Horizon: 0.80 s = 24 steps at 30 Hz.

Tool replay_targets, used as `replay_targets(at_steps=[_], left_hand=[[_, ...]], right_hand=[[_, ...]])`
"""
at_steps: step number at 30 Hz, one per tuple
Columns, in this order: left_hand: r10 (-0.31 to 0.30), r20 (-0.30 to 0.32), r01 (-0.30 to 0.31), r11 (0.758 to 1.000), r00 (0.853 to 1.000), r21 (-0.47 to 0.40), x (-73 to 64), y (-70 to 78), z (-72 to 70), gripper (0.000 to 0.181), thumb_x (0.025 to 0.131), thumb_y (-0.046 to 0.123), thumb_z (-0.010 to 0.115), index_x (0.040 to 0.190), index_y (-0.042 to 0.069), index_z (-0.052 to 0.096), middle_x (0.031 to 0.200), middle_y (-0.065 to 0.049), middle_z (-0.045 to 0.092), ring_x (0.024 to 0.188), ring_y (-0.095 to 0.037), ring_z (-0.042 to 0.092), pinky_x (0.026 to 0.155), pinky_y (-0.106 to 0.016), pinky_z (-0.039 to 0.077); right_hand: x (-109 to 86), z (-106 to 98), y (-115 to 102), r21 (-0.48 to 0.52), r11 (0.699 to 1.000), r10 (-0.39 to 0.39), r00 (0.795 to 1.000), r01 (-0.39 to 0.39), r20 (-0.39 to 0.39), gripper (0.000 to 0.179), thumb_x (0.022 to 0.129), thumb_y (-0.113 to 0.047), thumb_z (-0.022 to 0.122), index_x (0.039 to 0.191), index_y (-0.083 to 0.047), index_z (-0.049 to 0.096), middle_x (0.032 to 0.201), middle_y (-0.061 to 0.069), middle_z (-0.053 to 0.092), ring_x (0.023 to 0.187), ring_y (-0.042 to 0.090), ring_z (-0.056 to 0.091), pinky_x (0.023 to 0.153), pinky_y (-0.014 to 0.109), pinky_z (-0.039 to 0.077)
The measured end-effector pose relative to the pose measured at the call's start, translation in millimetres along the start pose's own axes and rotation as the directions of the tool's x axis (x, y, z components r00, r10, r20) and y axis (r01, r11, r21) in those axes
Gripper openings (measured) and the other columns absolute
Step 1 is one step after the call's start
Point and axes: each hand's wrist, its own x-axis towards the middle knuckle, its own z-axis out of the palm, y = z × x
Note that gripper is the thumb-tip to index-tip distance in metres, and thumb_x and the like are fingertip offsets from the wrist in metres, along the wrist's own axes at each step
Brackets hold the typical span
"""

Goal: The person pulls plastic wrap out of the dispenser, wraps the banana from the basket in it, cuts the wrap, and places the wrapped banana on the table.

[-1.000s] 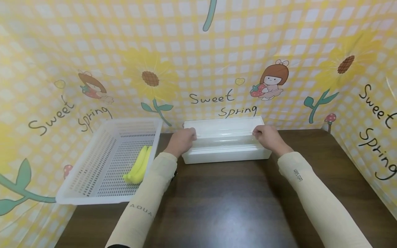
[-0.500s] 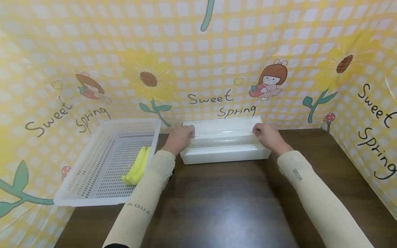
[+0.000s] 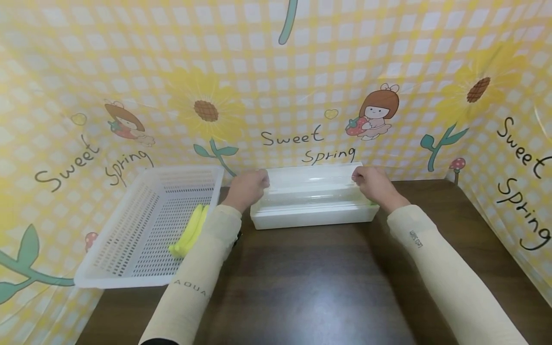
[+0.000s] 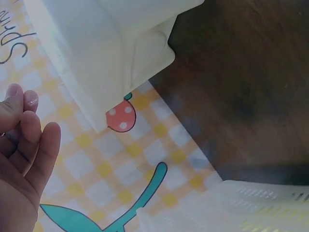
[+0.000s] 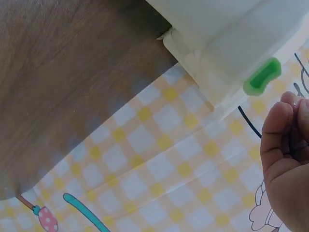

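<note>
Pinching shiny clear film (image 3: pixel 316 187) by its two sides, with thumb and fingertips of the left hand (image 3: pixel 246 188) on one side and of the right hand (image 3: pixel 376 187) on the other, and holding it up between both grips, over the white box (image 3: pixel 315 219). Just below, with a green bit (image 5: pixel 263 77) on the right end of the box, resting on the brown table (image 3: pixel 310 287). Farther out, beyond the left sleeve (image 3: pixel 191 278), with yellow bananas (image 3: pixel 188 235) lying in a white basket (image 3: pixel 125 281).
</note>
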Motion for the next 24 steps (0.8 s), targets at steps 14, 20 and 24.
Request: replay_targets(at_steps=[14,20,24], left_hand=[[0.033,-0.026,-0.033,0.999,0.999,0.013,1.6,-1.8,-8.3,0.014,0.100,0.007,0.054,0.091,0.013,0.063,0.077,-0.001,0.064,0.065,-0.021,0.054,0.061,-0.041,0.048],[0.057,-0.054,-0.058,0.998,0.997,-0.011,0.8,0.4,-14.5,0.009,0.100,0.012,0.061,0.092,0.012,0.065,0.083,-0.003,0.068,0.071,-0.022,0.059,0.068,-0.044,0.051],[0.066,-0.077,-0.067,0.998,0.995,-0.008,1.1,1.0,-17.0,0.007,0.099,0.012,0.064,0.093,0.011,0.067,0.086,-0.005,0.070,0.073,-0.023,0.062,0.069,-0.044,0.053]], right_hand=[[1.7,-5.0,-0.3,-0.054,0.997,-0.056,0.997,0.053,-0.057,0.013,0.099,0.003,0.057,0.102,0.005,0.069,0.098,0.020,0.071,0.092,0.037,0.065,0.083,0.050,0.051],[2.1,-8.9,-2.2,-0.085,0.993,-0.091,0.992,0.084,-0.090,0.012,0.097,0.005,0.059,0.101,0.005,0.070,0.098,0.021,0.071,0.094,0.039,0.065,0.085,0.052,0.050],[1.9,-10.6,-2.3,-0.085,0.990,-0.120,0.987,0.111,-0.110,0.011,0.097,0.006,0.059,0.100,0.005,0.069,0.096,0.021,0.071,0.090,0.039,0.065,0.083,0.052,0.051]])
